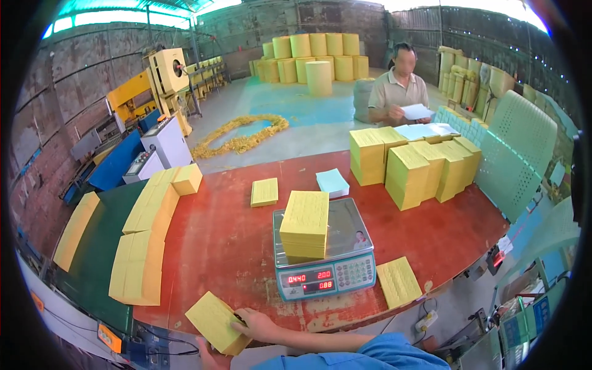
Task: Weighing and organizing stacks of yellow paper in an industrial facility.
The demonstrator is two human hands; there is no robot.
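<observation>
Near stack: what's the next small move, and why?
Probably steady the near stack with the left hand before shifting it: the right hand grips its right side, the left is low by its near end, and the scale already bears another stack.

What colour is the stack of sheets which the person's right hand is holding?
The stack is yellow; it shows best in the head view.

A blue sleeve point(398, 351) leaves the right forearm point(320, 339) and hand point(258, 325) bare.
</observation>
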